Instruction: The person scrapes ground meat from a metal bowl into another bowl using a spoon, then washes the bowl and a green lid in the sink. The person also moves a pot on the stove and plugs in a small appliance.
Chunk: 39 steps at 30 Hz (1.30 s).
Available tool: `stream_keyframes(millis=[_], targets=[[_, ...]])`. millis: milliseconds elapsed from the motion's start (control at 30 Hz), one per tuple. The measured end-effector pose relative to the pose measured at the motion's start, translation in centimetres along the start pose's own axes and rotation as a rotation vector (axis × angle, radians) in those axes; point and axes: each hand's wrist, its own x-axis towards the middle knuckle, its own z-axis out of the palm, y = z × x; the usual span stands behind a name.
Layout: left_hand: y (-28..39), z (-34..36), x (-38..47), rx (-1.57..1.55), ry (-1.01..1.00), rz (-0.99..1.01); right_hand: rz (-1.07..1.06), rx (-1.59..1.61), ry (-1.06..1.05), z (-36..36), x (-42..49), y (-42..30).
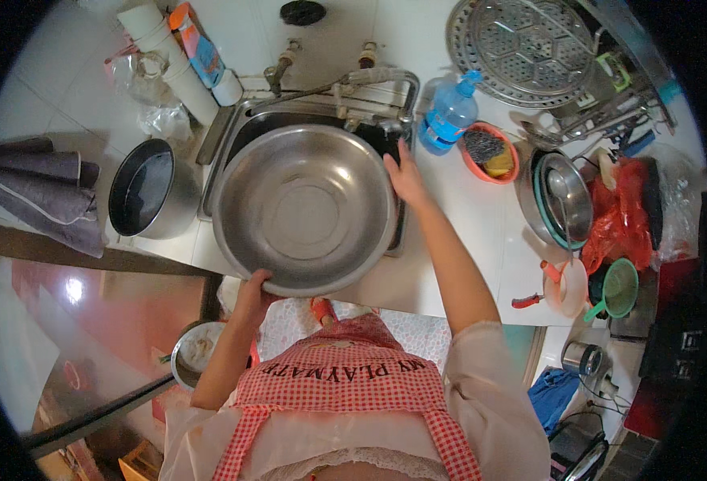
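A large round stainless steel basin (305, 210), with no food or dishes showing in it, lies over the sink (230, 129) and hides most of it. My left hand (257, 293) grips the basin's near rim at its lower left, thumb on top. At the right far side of the rim, my right hand (406, 174) has its fingers spread upward beside the basin; whether it bears any of the weight cannot be told. Just beyond that hand is the faucet (410, 90). A deep metal pot (155, 189) lies left of the sink, its mouth showing dark.
Right of the sink are a blue pump bottle (448, 117), an orange bowl (513, 153) with a scourer and sponge, stacked bowls (540, 198), and a green strainer (620, 288). Steamer racks (522, 48) lean behind. A grey cloth (47, 186) lies at far left.
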Motion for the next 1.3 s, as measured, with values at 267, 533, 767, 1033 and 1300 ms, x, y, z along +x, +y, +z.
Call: stream_keyframes(millis=[267, 533, 767, 1033, 1300], targets=[[0.2, 1.8, 2.0, 0.037, 0.131, -0.018, 0.098, -0.240, -0.210, 3.2, 6.3, -1.4], [-0.2, 2.9, 3.0, 0.020, 0.103, -0.028, 0.035, -0.368, -0.155, 4.4, 5.4, -1.7], [-0.7, 3.2, 3.7, -0.029, 0.039, -0.027, -0.009, -0.446, -0.132, 5.2, 5.3, -2.0], [-0.4, 3.6, 3.5, -0.024, 0.046, -0.019, 0.006, -0.576, -0.131, 5.3, 5.4, -3.3], [-0.9, 3.3, 3.4, -0.017, 0.104, -0.027, -0.274, -0.558, -0.289, 8.1, 1.3, -3.4]])
